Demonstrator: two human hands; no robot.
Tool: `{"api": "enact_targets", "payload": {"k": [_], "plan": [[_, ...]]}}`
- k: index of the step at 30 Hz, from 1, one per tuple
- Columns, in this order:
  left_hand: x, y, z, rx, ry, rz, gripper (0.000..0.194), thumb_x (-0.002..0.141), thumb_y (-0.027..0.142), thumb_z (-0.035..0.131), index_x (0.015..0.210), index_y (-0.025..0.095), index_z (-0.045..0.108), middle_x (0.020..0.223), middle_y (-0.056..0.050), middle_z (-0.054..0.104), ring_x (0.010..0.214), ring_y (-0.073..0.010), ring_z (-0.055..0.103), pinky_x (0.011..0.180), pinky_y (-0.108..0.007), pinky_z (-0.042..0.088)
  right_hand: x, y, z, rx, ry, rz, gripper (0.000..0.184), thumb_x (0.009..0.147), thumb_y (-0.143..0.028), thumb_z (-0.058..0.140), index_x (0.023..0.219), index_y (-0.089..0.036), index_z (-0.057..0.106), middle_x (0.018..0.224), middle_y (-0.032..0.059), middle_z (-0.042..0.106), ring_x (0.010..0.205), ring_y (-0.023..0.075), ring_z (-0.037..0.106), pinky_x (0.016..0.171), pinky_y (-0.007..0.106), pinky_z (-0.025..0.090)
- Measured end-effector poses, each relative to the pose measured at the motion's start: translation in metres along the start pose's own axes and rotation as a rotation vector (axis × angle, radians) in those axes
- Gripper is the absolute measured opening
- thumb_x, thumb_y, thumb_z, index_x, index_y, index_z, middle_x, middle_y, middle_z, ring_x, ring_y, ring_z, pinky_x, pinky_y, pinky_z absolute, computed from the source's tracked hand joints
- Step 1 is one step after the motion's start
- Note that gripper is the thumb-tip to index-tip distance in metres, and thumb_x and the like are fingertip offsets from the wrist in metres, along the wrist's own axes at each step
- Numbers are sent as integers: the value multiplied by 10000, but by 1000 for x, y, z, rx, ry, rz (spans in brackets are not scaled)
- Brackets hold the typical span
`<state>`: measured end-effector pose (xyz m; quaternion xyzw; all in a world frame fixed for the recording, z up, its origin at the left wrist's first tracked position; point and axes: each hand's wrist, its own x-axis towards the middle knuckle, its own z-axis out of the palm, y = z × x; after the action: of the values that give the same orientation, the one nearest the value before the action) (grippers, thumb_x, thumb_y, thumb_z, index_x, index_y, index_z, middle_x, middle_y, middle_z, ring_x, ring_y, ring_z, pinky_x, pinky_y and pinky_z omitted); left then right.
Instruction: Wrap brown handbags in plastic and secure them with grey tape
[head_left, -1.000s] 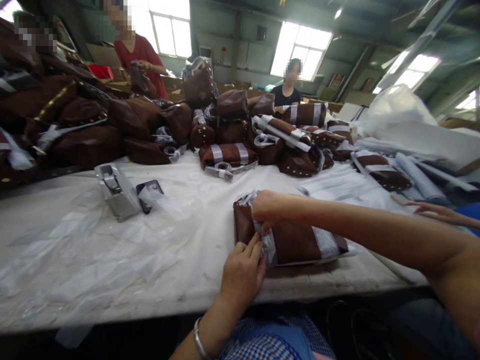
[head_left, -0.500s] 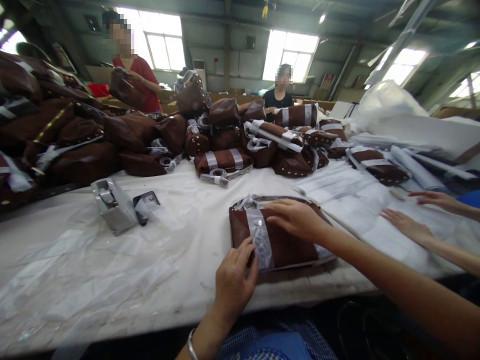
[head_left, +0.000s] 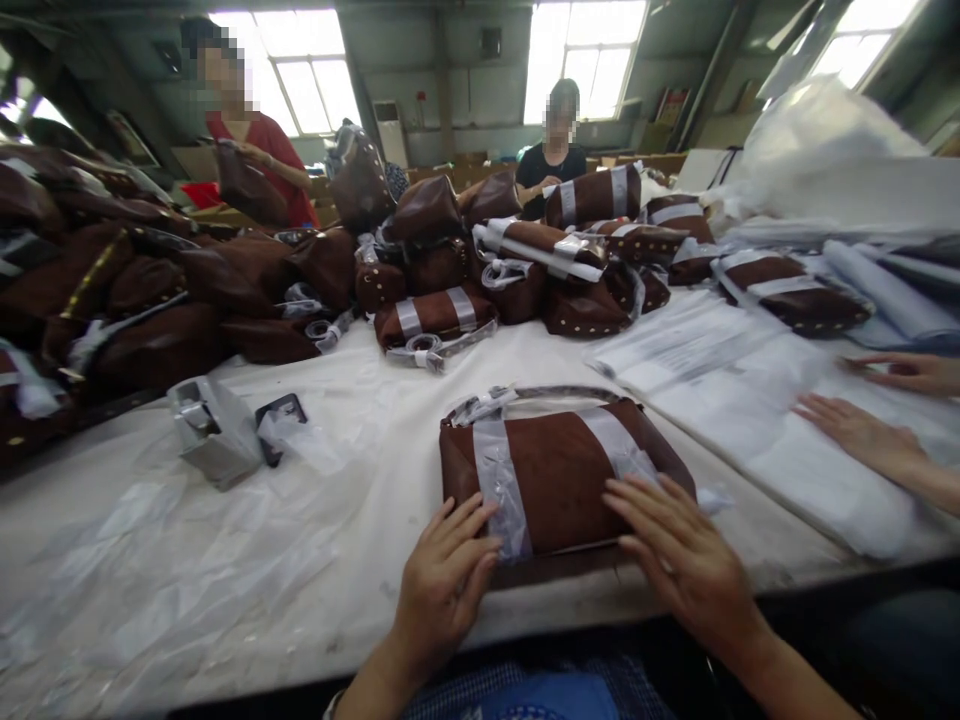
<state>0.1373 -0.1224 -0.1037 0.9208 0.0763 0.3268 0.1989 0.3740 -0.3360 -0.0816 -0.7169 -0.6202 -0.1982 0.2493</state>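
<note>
A brown handbag (head_left: 566, 465) lies flat on the white-covered table in front of me. Two bands of clear plastic wrap cross it, a left band (head_left: 501, 480) and a right band (head_left: 611, 445), and its wrapped handle (head_left: 555, 394) lies along the far edge. My left hand (head_left: 448, 565) rests with outstretched fingers at the bag's near left corner, by the left band. On the near right part of the bag lies my right hand (head_left: 679, 550), fingers spread, close to the lower end of the right band.
Brown handbags (head_left: 435, 315) are heaped along the back and left. A tape dispenser (head_left: 214, 430) and a dark phone-like object (head_left: 281, 425) stand left. At right, a co-worker's hands (head_left: 862, 430) touch stacked white plastic sheets (head_left: 787, 430). Two people stand behind the heap.
My right hand has moved from the bag's upper middle toward its near right side, uncovering the right band. My left hand has flattened out. The camera view has shifted slightly.
</note>
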Motion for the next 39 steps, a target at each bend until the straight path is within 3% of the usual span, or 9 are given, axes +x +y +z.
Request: {"api": "enact_targets", "payload": {"k": [3, 6, 8, 14, 18, 22, 27, 34, 39], "plan": [[14, -9, 1, -122, 184, -390, 305, 946, 275, 583, 1245, 275, 640, 1540, -44, 448, 1436, -249, 399, 1177, -461, 379, 7, 46, -8, 33, 160, 521, 533, 966, -450, 521, 1452, -233, 492, 1474, 99, 521, 1372, 312, 467, 1193, 511, 321], [29, -20, 9, -414, 147, -763, 606, 939, 412, 589, 1492, 249, 402, 1588, -102, 358, 1454, -290, 359, 1161, -499, 391, 12, 81, -4, 335, -6, 1031, 767, 889, -661, 509, 1498, -203, 427, 1510, 113, 478, 1383, 350, 445, 1188, 505, 316], [35, -24, 12, -705, 64, -883, 717, 945, 439, 576, 1556, 239, 259, 1575, -117, 377, 1424, -272, 410, 1152, -458, 410, 13, 90, -2, 601, -100, 1163, 829, 836, -687, 576, 1517, -250, 392, 1525, 73, 465, 1405, 331, 415, 1181, 468, 325], [30, -21, -4, -952, 161, -855, 1006, 875, 413, 697, 1583, 298, -8, 1554, -109, 419, 1393, -272, 454, 1141, -430, 421, -2, 84, -3, 894, 33, 1112, 1032, 742, -577, 758, 1570, -380, 174, 1477, 71, 525, 1347, 347, 489, 1062, 524, 463], [27, -31, -21, -970, 225, -707, 1001, 777, 463, 793, 1567, 276, 206, 1578, -116, 379, 1452, -320, 354, 1160, -415, 390, -17, 84, 0, 857, 147, 980, 1004, 708, -545, 800, 1544, -357, 276, 1557, 81, 419, 1422, 358, 379, 1136, 516, 368], [26, -44, -29, -997, 229, -713, 923, 746, 596, 770, 1486, 190, 396, 1469, -163, 514, 1383, -368, 447, 1140, -463, 403, -20, 83, 1, 967, 154, 922, 753, 694, -630, 782, 1312, -251, 579, 1414, 155, 572, 1310, 404, 515, 1118, 529, 405], [27, -48, -30, -981, 224, -719, 844, 691, 551, 831, 1378, 176, 515, 1374, -141, 605, 1329, -356, 509, 1106, -425, 439, -5, 72, -8, 1043, 177, 840, 818, 703, -687, 753, 1347, -234, 534, 1349, 160, 621, 1286, 388, 542, 1109, 518, 419], [44, -24, -39, -1088, 446, -988, 647, 686, 510, 835, 1208, 186, 631, 1185, -89, 721, 1112, -328, 672, 924, -396, 575, 11, 46, -24, 966, 241, 934, 686, 741, -643, 748, 1274, -242, 588, 1317, 130, 653, 1214, 337, 614, 1011, 422, 535], [46, -27, -38, -947, 363, -1027, 609, 821, 499, 731, 1330, 214, 560, 1343, -111, 637, 1210, -276, 629, 1041, -390, 508, 17, 35, -20, 1001, 80, 1047, 514, 837, -587, 669, 1257, -294, 626, 1283, 50, 685, 1171, 306, 649, 956, 408, 582]]}}
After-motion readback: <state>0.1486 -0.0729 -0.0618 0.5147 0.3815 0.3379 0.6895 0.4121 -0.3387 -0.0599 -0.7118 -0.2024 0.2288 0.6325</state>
